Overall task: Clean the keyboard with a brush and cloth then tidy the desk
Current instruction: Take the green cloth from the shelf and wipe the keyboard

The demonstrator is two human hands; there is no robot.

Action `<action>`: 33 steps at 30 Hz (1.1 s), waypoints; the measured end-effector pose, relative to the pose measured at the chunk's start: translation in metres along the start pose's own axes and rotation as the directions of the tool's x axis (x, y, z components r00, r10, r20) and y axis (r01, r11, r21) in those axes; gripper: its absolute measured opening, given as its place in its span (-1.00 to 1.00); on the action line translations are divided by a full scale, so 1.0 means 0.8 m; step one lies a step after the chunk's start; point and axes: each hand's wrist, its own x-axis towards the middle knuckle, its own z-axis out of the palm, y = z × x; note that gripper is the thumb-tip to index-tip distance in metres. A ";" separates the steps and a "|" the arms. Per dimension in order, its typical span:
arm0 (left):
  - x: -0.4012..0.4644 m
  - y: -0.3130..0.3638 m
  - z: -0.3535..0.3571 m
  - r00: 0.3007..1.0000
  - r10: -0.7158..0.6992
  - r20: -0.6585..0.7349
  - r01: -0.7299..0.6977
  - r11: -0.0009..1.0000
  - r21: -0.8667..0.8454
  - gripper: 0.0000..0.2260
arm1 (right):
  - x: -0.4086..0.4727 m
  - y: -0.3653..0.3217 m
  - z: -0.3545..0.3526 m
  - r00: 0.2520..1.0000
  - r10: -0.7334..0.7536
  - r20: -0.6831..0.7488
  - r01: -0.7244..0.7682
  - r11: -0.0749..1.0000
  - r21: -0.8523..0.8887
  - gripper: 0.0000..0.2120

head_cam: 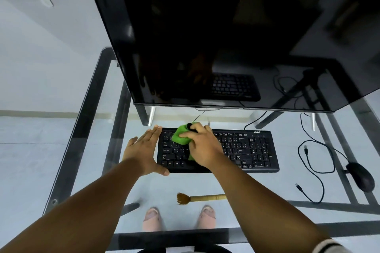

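A: What lies nearest the person?

B: Two feet (178,219) seen through the glass desk (267,195), and just beyond them a brush (200,198) lying flat on the glass, bristles to the left, its handle running under the right forearm. Neither hand touches it.

A: And the right grip?

B: The right hand (202,147) sits on the left half of the black keyboard (246,150), fingers curled around a bunched green cloth (181,136) and pressing it onto the keys. The cloth shows ahead and to the left of the knuckles, with a small strip near the heel of the hand.

A: The left?

B: The left hand (145,150) is just left of that grip, fingers straight and together, lying flat against the keyboard's left end, thumb at the front corner. It holds nothing.

A: Off to the right of the grip?

B: A black mouse (360,176) well apart near the desk's right side, with a looped black cable (314,170) between it and the keyboard, its plug ends loose on the glass.

A: Farther back?

B: A large dark monitor (226,37) stands right behind the keyboard, its screen reflecting the keys.
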 end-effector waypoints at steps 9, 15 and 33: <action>0.001 -0.002 -0.006 0.999 0.009 0.052 -0.011 0.999 0.034 0.26 | -0.003 -0.024 0.013 0.998 0.045 -0.046 -0.045 0.999 0.001 -0.60; 0.001 -0.010 -0.007 0.997 0.012 0.070 -0.015 0.999 0.051 0.26 | 0.002 -0.019 0.005 0.998 -0.043 0.043 0.046 0.996 -0.074 -0.55; -0.002 -0.013 -0.004 0.999 -0.025 0.044 0.022 0.997 0.073 0.25 | -0.034 0.013 0.009 0.963 0.191 -0.188 -0.201 0.979 -0.037 -0.59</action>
